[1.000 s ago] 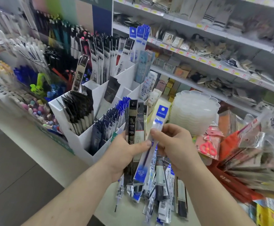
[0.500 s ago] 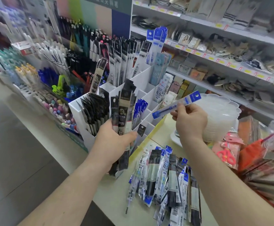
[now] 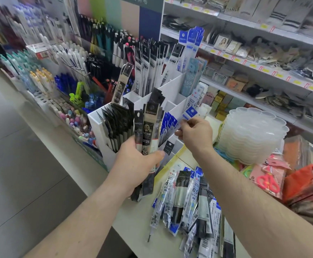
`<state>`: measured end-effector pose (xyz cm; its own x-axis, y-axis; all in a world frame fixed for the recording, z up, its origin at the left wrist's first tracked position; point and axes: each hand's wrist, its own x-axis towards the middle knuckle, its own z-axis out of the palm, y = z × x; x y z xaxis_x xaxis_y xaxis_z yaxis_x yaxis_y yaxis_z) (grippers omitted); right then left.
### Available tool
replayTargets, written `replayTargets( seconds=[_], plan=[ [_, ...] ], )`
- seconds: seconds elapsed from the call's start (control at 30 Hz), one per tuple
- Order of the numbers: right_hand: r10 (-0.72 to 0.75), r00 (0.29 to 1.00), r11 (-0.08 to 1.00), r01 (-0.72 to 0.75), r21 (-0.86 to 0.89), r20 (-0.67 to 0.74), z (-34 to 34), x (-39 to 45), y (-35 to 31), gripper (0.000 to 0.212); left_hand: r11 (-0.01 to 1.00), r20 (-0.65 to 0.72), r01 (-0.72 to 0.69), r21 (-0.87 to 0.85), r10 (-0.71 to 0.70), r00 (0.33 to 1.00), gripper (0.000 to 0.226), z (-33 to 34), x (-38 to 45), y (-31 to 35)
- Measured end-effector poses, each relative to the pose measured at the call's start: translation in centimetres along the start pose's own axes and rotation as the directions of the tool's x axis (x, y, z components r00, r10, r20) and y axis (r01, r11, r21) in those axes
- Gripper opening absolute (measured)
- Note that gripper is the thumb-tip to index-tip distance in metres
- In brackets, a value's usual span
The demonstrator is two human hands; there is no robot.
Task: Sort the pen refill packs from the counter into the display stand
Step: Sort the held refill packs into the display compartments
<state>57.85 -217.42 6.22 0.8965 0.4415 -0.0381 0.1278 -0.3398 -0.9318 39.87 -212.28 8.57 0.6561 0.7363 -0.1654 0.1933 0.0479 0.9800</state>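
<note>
My left hand [image 3: 136,161] grips a bundle of black refill packs [image 3: 146,131], held upright in front of the white display stand [image 3: 172,86]. My right hand [image 3: 194,136] pinches a blue-topped refill pack [image 3: 189,113] and holds it over the stand's front compartment of blue packs [image 3: 167,123]. A loose pile of refill packs [image 3: 193,207] lies on the counter [image 3: 126,218] between my forearms. The stand's other compartments hold black packs [image 3: 114,125] at the left and taller packs at the back.
A stack of clear plastic trays [image 3: 252,135] stands right of the stand. Pink scissors packs [image 3: 267,179] and orange packets lie at the far right. Pen racks [image 3: 62,75] fill the left, and shelves of goods [image 3: 263,58] run behind. The counter's edge drops to grey floor at the left.
My right hand has moved the blue-topped pack down and left, from above the trays to the stand's blue compartment. My left hand has lifted its black bundle slightly higher.
</note>
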Motion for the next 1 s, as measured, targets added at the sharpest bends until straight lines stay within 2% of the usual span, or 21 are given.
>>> replayTargets(
  seconds=[0.1, 0.2, 0.43, 0.5, 0.57, 0.67, 0.73, 0.8, 0.87, 0.93, 1.0],
  plan=[
    [0.019, 0.994, 0.989, -0.003, -0.15, 0.105, 0.8, 0.5, 0.4, 0.026, 1.0, 0.0, 0.006, 0.017, -0.006, 1.0, 0.019, 0.1, 0.0, -0.2],
    [0.02, 0.989, 0.962, 0.022, -0.274, 0.15, 1.3, 1.1, 0.6, 0.03, 0.999, 0.006, 0.006, 0.037, -0.006, 1.0, 0.021, 0.1, 0.1, -0.2],
    [0.042, 0.971, 0.923, 0.052, -0.382, 0.235, 0.8, 1.9, -0.2, 0.02, 0.999, 0.114, -0.009, -0.05, 0.014, 0.993, 0.021, 0.6, -0.3, 0.2],
    [0.019, 0.984, 0.935, 0.045, -0.353, 0.175, -0.4, 1.0, -0.6, 0.023, 0.993, 0.172, 0.029, -0.111, -0.01, 0.985, 0.021, 0.9, -0.4, 0.2],
    [-0.011, 0.997, 0.98, 0.027, -0.197, 0.083, -1.9, -1.0, -1.4, 0.024, 0.984, 0.243, 0.077, -0.163, -0.035, 0.969, 0.02, 1.3, -0.3, 0.1],
    [-0.027, 0.995, 0.999, 0.024, 0.035, 0.101, -4.1, -5.3, -2.9, 0.013, 0.967, 0.304, 0.14, -0.215, -0.069, 0.95, 0.022, 2.2, -0.2, -0.2],
    [-0.031, 0.988, 0.999, 0.026, 0.036, 0.151, -4.8, -8.1, -3.5, 0.014, 0.965, 0.327, 0.154, -0.213, -0.078, 0.942, 0.026, 2.9, -0.1, -0.6],
    [-0.034, 0.987, 0.995, 0.048, -0.083, 0.157, -4.7, -9.7, -3.2, 0.03, 0.978, 0.342, 0.138, -0.159, -0.076, 0.937, 0.034, 3.6, -0.2, -1.1],
    [-0.035, 0.992, 0.98, 0.059, -0.191, 0.124, -4.6, -10.3, -2.7, 0.034, 0.979, 0.368, 0.134, -0.153, -0.07, 0.927, 0.04, 4.3, -0.3, -1.3],
    [-0.026, 0.991, 0.988, 0.045, -0.146, 0.129, -4.9, -10.5, -2.3, 0.031, 0.975, 0.414, 0.147, -0.169, -0.065, 0.908, 0.043, 4.7, -0.4, -1.5],
    [0.009, 0.987, 0.999, -0.014, 0.029, 0.16, -5.4, -10.7, -2.2, 0.027, 0.97, 0.47, 0.154, -0.189, -0.048, 0.881, 0.049, 4.8, -0.3, -1.7]
  ],
)
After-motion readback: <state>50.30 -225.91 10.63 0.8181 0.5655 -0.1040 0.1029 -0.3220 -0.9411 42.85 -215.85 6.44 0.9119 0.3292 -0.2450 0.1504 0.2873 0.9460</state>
